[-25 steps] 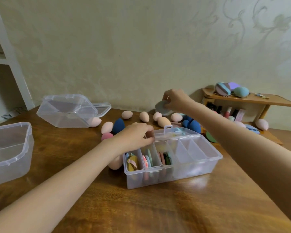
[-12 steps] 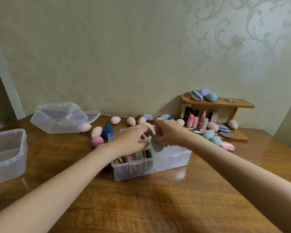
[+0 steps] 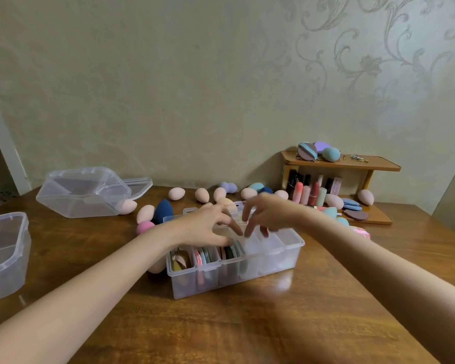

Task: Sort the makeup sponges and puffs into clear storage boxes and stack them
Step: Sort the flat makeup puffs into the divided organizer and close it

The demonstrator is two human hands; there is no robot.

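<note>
Both hands — left hand (image 3: 208,227) and right hand (image 3: 267,215) — over the divided clear box (image 3: 234,269) near the tabletop's middle (flat puffs (image 3: 231,252) upright inside), fingers spread, gripping nothing.

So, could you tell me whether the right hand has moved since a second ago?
Yes. The right hand has come back from the loose sponges near the wall toward the person, and is now over the divided clear box.
</note>
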